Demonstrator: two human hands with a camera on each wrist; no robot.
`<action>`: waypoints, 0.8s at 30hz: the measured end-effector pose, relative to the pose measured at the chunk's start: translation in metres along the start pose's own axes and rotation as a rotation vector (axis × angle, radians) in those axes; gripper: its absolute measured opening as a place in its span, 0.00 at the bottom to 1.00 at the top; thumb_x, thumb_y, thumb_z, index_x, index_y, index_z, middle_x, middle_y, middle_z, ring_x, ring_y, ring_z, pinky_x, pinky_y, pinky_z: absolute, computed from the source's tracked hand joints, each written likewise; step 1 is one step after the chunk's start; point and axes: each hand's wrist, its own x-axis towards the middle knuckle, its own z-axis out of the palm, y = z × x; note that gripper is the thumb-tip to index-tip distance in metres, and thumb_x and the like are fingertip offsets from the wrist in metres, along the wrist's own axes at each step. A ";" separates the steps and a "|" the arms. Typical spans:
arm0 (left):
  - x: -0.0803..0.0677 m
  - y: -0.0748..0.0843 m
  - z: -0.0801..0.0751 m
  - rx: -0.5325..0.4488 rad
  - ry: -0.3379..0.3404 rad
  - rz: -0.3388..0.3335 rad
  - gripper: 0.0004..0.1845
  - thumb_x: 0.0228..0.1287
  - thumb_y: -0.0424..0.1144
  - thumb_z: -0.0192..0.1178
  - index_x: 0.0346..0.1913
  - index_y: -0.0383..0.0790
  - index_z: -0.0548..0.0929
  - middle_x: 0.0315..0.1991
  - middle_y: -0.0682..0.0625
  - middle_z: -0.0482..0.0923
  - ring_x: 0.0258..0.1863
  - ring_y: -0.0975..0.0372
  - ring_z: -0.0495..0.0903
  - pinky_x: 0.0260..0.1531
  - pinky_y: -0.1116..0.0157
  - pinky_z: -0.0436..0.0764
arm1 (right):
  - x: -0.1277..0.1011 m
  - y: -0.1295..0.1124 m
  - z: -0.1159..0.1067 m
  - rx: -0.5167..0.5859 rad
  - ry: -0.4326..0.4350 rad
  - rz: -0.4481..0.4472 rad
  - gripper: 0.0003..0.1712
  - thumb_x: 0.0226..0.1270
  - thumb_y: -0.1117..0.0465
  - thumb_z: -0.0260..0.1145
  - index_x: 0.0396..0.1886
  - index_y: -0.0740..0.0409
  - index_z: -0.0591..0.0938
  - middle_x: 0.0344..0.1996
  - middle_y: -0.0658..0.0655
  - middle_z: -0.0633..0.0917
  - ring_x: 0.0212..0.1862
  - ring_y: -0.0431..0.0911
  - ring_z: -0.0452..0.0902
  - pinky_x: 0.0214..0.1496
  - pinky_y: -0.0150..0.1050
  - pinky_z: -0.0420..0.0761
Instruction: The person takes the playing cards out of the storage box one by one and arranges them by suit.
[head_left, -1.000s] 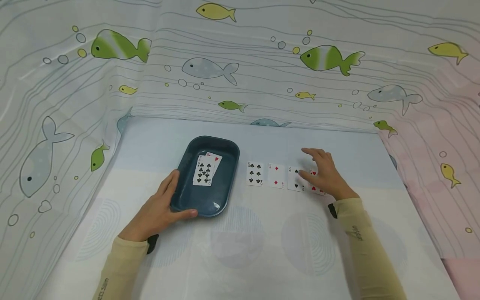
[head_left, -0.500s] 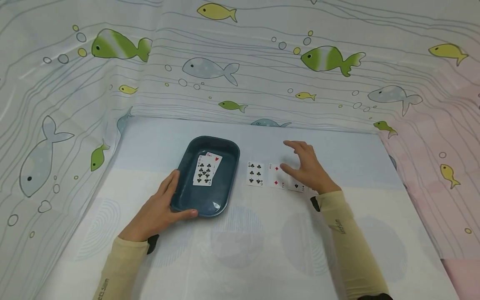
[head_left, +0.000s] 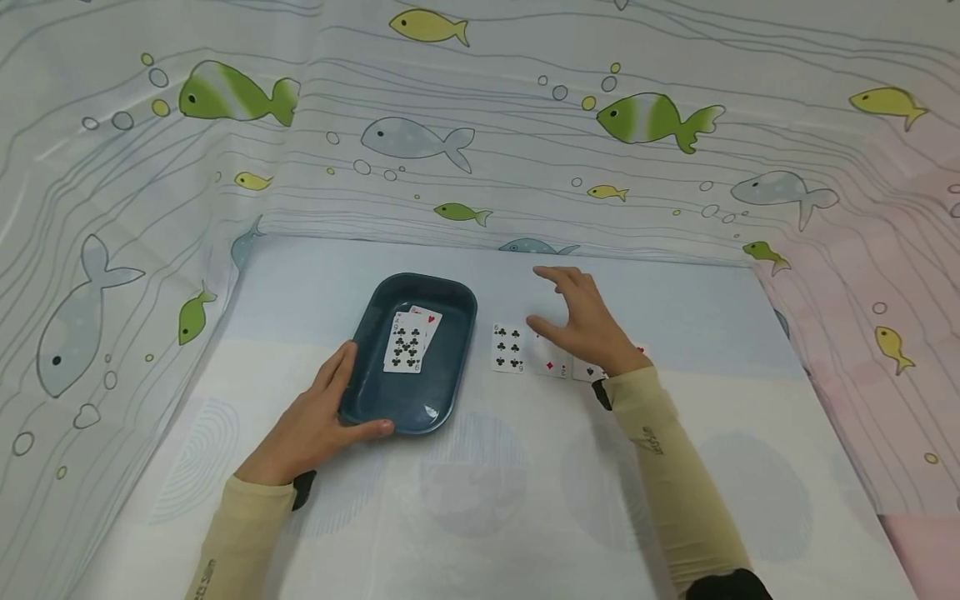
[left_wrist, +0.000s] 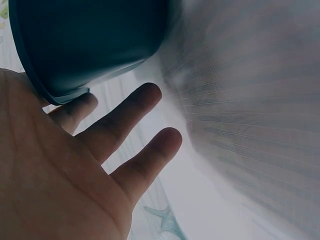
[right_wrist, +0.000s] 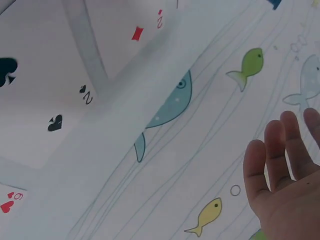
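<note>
1. Four cards line the counter beside the tray: six of clubs, two of diamonds, two of spades, heart card.
2. Inside the tray, the nine of clubs partly covers another heart.
3. Left hand rests against the tray's near-left corner, grip unclenched.
4. Right hand hovers over the row, grip spread wide.

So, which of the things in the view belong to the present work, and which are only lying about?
Likely in use:
dark blue tray, touched by the left hand
cards in the tray
six of clubs, two of diamonds, two of spades and heart card, in a row
right hand, above part of that row

Likely only surroundings:
fish-patterned cloth
pale table cover
</note>
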 end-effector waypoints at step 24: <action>0.000 0.001 0.000 0.009 -0.010 -0.011 0.71 0.50 0.76 0.65 0.82 0.51 0.31 0.83 0.48 0.33 0.74 0.36 0.56 0.65 0.35 0.63 | 0.041 -0.060 0.044 -0.052 -0.096 -0.099 0.46 0.65 0.42 0.72 0.78 0.48 0.64 0.71 0.54 0.68 0.71 0.49 0.61 0.70 0.48 0.68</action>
